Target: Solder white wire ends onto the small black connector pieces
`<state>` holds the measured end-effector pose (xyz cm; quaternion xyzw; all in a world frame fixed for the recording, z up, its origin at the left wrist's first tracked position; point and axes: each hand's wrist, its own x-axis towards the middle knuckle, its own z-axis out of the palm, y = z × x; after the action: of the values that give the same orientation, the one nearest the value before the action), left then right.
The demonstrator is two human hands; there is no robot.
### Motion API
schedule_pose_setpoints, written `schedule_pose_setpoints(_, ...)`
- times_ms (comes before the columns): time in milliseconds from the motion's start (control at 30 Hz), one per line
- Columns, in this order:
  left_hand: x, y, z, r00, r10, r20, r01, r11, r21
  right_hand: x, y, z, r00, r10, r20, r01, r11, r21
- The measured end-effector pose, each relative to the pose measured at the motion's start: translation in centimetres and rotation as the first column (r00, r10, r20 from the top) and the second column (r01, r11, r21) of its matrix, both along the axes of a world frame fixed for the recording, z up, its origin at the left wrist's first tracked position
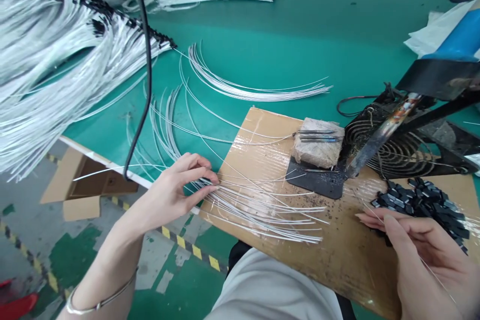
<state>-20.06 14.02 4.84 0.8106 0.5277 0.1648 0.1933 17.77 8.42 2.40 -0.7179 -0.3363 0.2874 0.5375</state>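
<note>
My left hand (191,180) is closed in a pinch above a loose fan of thin white wires (262,205), at the left edge of the cardboard sheet (360,260). A small dark piece shows between its fingertips, and a white wire trails left from that hand. On the right, my right hand (423,255) pinches a thin pale strand (435,275) between thumb and fingers. Just behind its fingertips lies a pile of small black plastic pieces (423,205). A wrapped block (318,145) with several metal-like tips on top sits on a dark plate (315,177).
A blue-handled tool with a metal shaft (386,132) leans over a black fan (390,150). White wires with black ends (93,60) hang at left beside a black cable (146,60). Another wire bundle (258,91) lies behind the cardboard. A cardboard box (71,175) stands below the table edge.
</note>
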Motion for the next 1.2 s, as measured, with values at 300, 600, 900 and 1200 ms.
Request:
schedule_pose_setpoints(300,-0.8,1.2,1.0,0.992,-0.039,0.118,0.048,0.996,-0.07,0.7,-0.2,-0.7,1.0,0.022,-0.006,-0.022,1.0,0.007)
schedule_pose_setpoints(600,2.2,0.7,0.6,0.981,-0.136,0.136,0.154,0.979,-0.131,-0.9,0.4,0.6,0.999,-0.047,0.005,0.047,0.999,-0.003)
schedule_pose_setpoints(900,3.8,1.0,0.2,0.977,-0.142,0.159,0.15,0.988,-0.039,-0.1,0.0,0.2,0.999,0.025,-0.024,-0.024,1.0,0.01)
schedule_pose_setpoints(1200,4.4,1.8,-0.5,0.973,-0.201,0.11,0.2,0.98,0.018,0.3,-0.2,0.0,0.999,0.036,-0.021,-0.036,0.999,0.015)
